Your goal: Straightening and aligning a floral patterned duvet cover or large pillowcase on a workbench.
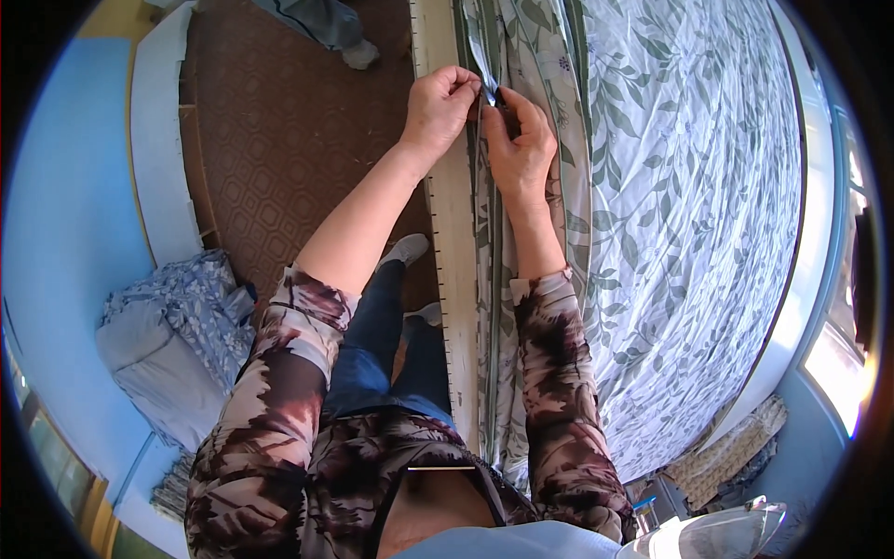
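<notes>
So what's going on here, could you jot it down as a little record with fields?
place: bedside, seen from above
left hand: pinches the edge of the leaf-print bed cover
right hand: grips the same edge, close beside the left
bed frame: pale board along the cover's side
floor: brown patterned
nearby: folded blue floral bedding on the person's left

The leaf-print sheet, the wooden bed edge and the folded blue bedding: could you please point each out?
Leaf-print sheet [689, 186]: head view, flat middle of the spread fabric.
Wooden bed edge [453, 242]: head view, pale board beside the left forearm.
Folded blue bedding [177, 326]: head view, top of the pile.
</notes>
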Action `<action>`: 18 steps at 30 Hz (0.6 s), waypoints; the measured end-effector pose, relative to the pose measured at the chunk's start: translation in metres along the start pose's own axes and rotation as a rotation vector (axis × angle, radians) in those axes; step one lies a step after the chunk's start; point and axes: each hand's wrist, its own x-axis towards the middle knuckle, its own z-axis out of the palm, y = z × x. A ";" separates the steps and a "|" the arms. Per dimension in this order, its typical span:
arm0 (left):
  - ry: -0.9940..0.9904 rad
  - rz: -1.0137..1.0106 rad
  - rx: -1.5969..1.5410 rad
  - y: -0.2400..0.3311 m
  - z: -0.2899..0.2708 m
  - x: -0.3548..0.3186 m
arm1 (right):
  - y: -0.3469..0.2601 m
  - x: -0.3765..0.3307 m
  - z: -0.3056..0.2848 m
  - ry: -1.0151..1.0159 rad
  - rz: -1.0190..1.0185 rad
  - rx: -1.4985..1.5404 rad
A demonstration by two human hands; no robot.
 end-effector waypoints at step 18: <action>-0.017 -0.074 0.045 0.003 0.002 0.005 | 0.003 0.004 0.004 0.018 -0.049 -0.047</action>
